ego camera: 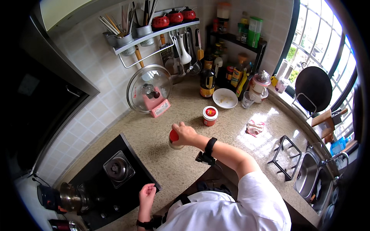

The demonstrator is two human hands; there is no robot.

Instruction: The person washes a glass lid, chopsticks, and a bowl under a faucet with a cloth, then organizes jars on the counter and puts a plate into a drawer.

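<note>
My right hand [186,134] grips a small jar [174,135] by its red lid. The jar's base is at the speckled stone countertop [162,161]; whether it touches is hard to tell. Fingers loosely curled, my left hand [147,193] hovers at the front right corner of the black gas hob [115,184] and appears to hold nothing. Just beyond my right hand stands a red tub with a white lid [210,116]. Behind that tub lies a white bowl [225,98] with food remnants in it.
A glass lid [149,86] leans in a pink stand [160,108] by the tiled wall. Dark sauce bottles [207,82] crowd the back corner. To the right are a crumpled cloth [255,128], a black pan support [286,158] and a steel sink [307,176]. A utensil rack [157,36] hangs above.
</note>
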